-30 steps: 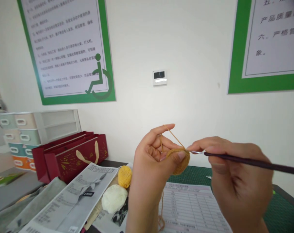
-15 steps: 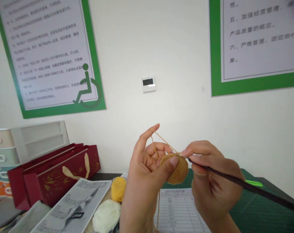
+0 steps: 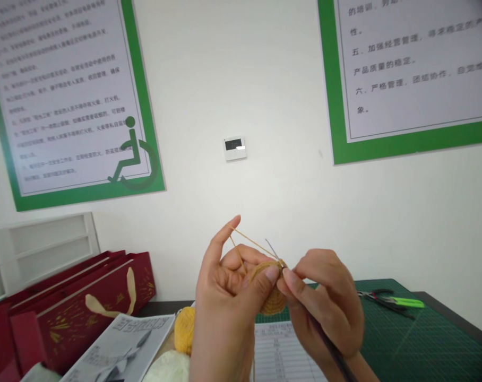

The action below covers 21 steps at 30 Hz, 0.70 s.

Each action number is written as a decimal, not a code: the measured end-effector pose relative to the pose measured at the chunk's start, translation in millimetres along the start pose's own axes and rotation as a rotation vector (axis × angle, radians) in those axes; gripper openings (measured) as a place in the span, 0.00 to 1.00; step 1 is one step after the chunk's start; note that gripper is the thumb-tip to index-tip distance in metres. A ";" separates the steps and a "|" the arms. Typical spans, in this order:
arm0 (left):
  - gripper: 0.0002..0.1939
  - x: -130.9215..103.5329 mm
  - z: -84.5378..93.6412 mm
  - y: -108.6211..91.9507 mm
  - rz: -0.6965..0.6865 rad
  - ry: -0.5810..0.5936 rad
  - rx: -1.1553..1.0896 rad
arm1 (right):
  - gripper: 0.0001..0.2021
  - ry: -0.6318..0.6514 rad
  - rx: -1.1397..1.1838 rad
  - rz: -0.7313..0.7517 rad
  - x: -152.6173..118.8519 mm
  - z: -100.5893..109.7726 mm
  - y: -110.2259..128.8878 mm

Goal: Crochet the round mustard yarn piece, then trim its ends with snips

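Between thumb and fingers, my left hand [image 3: 235, 286] pinches a round tan crochet piece [image 3: 273, 302]. A strand of tan yarn [image 3: 254, 242] runs over its raised index finger and down to the top edge of the piece. My right hand [image 3: 328, 297] grips a crochet hook [image 3: 324, 339] by its dark handle, which slants down to the lower right. The thin metal tip of the hook shows above the edge of the piece, close to the yarn. My right fingertips sit against the piece's right side, hiding part of it.
A green cutting mat [image 3: 408, 334] carries pliers [image 3: 404, 302] and a printed sheet [image 3: 284, 350]. To the left are a yellow yarn ball [image 3: 184, 330], a pale yarn ball [image 3: 168, 367], a leaflet [image 3: 121, 345] and dark red gift bags [image 3: 82, 313]. A wall controller [image 3: 234, 149] hangs ahead.
My right hand has turned, so the hook's handle points more steeply down and its metal tip now sticks up above the piece. The view has shifted slightly; the pliers have come into sight.
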State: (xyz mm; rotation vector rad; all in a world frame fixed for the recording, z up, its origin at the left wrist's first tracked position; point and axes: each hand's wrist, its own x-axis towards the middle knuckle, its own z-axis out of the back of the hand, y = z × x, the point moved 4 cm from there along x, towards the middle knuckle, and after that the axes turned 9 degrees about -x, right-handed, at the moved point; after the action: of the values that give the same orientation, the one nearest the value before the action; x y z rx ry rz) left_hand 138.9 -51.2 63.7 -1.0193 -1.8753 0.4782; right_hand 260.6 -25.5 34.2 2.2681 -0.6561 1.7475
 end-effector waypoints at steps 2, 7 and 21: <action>0.43 -2.1 -2.2 -0.9 -0.053 -0.021 0.056 | 0.14 -0.004 0.003 -0.046 0.6 3.2 2.2; 0.39 -1.5 -1.4 -1.7 -0.069 -0.004 0.081 | 0.05 -0.018 0.219 -0.509 2.0 11.0 -10.6; 0.37 -3.2 -1.3 0.4 0.013 0.025 0.004 | 0.03 0.170 0.535 -0.609 10.1 -5.7 -19.3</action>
State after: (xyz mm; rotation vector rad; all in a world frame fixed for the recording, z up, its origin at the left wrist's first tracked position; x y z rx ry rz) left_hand 140.9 -53.7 62.3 -1.0306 -1.8465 0.4745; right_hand 266.6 -8.4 47.5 2.2232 0.5548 1.8855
